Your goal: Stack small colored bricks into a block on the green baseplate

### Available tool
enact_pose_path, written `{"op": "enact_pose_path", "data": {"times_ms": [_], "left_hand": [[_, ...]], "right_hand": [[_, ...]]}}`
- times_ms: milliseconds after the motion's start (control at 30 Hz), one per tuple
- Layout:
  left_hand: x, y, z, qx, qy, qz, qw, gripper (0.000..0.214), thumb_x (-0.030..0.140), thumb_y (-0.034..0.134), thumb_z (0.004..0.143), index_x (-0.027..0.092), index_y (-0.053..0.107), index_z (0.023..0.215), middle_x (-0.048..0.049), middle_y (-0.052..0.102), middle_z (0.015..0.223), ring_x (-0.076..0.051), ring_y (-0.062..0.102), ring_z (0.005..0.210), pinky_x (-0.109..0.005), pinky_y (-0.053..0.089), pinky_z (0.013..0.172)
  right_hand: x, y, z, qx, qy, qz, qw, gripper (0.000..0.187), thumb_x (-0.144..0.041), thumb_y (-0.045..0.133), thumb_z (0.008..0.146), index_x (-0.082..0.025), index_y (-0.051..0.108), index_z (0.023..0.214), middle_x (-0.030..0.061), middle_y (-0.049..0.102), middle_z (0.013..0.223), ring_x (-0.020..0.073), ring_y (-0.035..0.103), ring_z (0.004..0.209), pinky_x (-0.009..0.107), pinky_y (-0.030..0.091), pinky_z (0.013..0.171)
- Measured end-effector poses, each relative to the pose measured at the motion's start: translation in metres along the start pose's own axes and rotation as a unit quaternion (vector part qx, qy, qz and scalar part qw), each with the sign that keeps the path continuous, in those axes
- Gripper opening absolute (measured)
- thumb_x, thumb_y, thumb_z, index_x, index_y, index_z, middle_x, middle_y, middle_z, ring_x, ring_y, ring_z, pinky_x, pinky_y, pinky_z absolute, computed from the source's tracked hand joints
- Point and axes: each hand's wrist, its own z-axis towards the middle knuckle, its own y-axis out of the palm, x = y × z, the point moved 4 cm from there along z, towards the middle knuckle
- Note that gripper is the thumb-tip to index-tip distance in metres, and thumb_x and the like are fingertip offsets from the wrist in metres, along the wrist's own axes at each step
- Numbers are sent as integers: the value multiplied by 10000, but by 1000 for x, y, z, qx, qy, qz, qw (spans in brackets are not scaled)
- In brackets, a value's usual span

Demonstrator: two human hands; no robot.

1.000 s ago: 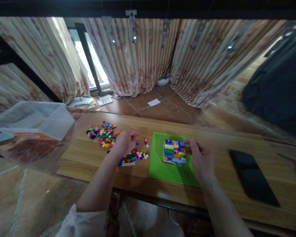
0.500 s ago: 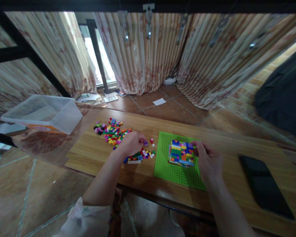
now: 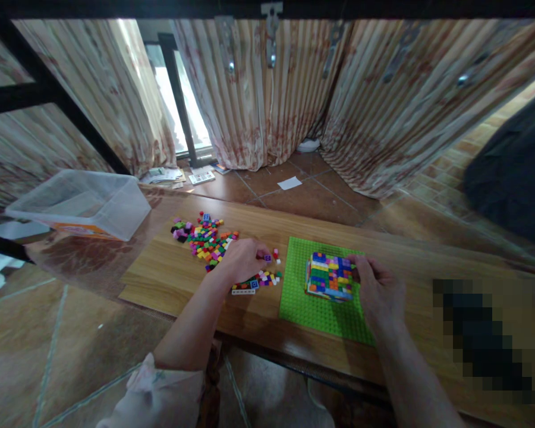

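My left hand (image 3: 245, 260) is closed, pinching a small purple toy brick (image 3: 267, 258) over the right side of the brick pile. Just beyond its fingertips lie a red brick (image 3: 275, 252) and some white ones. A block built of many coloured bricks (image 3: 330, 276) stands on a green studded baseplate (image 3: 294, 309). At the block's right far corner, the bent fingers of my right hand (image 3: 380, 291) are closed against its edge. Part of the baseplate is hidden behind this hand.
Loose coloured bricks (image 3: 207, 241) are heaped on the left of the wooden table (image 3: 160, 285). A long white studded piece (image 3: 243, 292) lies near the front. A clear plastic bin (image 3: 129, 211) stands at the far left. A dark pixelated object (image 3: 481, 333) lies at the right.
My left hand has shifted slightly right with the purple brick, and the whole view has moved a little. My right hand stays at the built block.
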Motion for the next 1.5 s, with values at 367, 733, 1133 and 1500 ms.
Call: {"op": "enact_pose_path", "data": {"times_ms": [367,733,1133,1500], "left_hand": [[4,1,3,18,23,-55,998,214,136,559,788,204,744,872,-27,752,892,-155,673,806,-235,507,732],[35,-2,-1,-6,95,-163,982,180,134,529,837,178,692,900,-8,731,880,-138,662,825,-234,501,778],[71,19,-1,32,141,-247,958,157,186,561,873,180,694,957,-31,740,924,-152,685,875,-266,526,835],[85,27,-1,141,202,-105,963,191,127,551,870,201,685,984,-43,715,956,-162,677,856,-296,557,776]], "right_hand": [[-6,0,-2,-4,-9,-7,1000,376,-491,564,831,-170,761,834,58,735,767,211,663,725,300,481,649],[-11,2,-1,-11,-12,-9,1000,367,-475,554,839,-167,750,801,42,707,701,201,630,705,297,459,659],[-17,2,-2,-10,-4,35,999,346,-456,562,831,-159,734,794,38,702,708,189,621,696,287,453,651],[-18,1,-1,-9,-13,33,999,334,-450,561,829,-162,726,784,25,676,676,172,585,647,275,413,608]]}}
